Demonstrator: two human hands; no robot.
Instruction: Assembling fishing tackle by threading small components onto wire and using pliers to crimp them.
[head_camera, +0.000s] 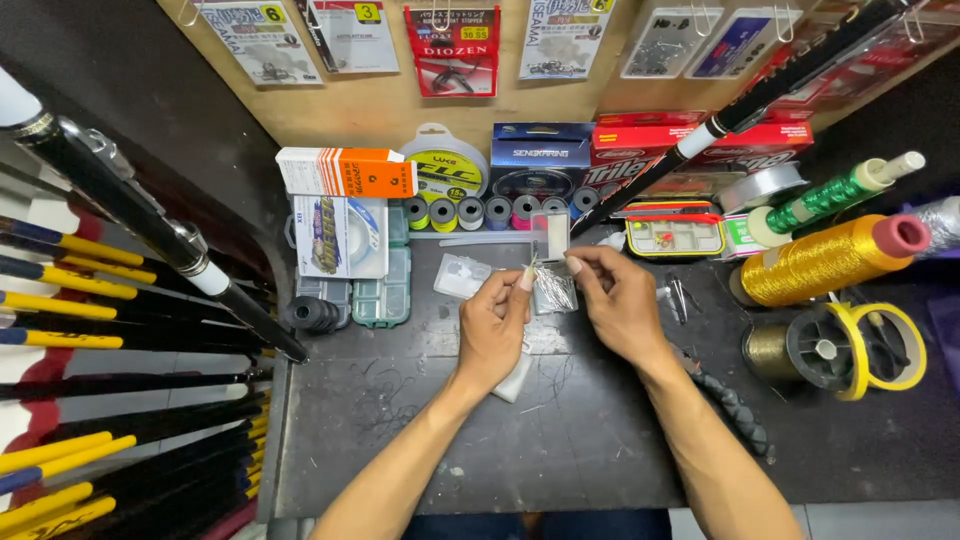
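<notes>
My left hand (493, 325) and my right hand (618, 298) meet over the middle of a dark worktable (560, 440). Both pinch a small clear plastic packet (553, 288) that holds thin silvery wire pieces. The left thumb and forefinger grip its upper left corner. The right fingers hold its upper right edge. A small clear plastic bag (461, 275) lies flat just left of the packet. A white slip (513, 380) pokes out from under my left wrist.
Fishing rods (130, 215) lean along the left. Line spools (470, 212), boxes (345, 172) and a tackle tray (674, 230) line the back. Gold thread cone (825, 260), green spool (835, 195) and a yellow-rimmed reel (850, 345) sit right. Small pliers (678, 297) lie near my right hand.
</notes>
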